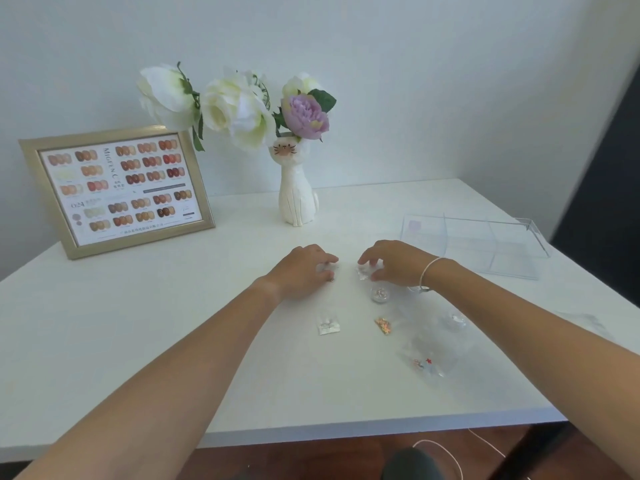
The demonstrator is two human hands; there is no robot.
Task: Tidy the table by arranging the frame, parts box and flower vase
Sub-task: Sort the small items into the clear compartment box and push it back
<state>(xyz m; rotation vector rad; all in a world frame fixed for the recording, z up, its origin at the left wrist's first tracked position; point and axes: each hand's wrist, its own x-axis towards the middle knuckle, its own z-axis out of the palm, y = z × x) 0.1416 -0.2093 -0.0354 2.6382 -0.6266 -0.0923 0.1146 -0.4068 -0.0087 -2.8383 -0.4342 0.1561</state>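
Note:
A gold picture frame (31,174) with a nail-colour chart leans upright at the back left of the white table (138,323). Right of it stands a white cat-shaped vase (297,195) holding white and purple flowers. The clear plastic parts box (474,244), divided into compartments, lies at the far right. My left hand (301,271) rests mid-table, its fingers closed on a small clear packet (329,266). My right hand (394,263), a white cord at the wrist, pinches another small clear packet (363,271) just beside it.
Several small items lie near the front right: a round silver pot (380,294), a white packet (327,325), a gold glitter packet (382,325), clear bags with coloured bits (427,362). The wall runs behind the table; the floor and a white cable show below its front edge.

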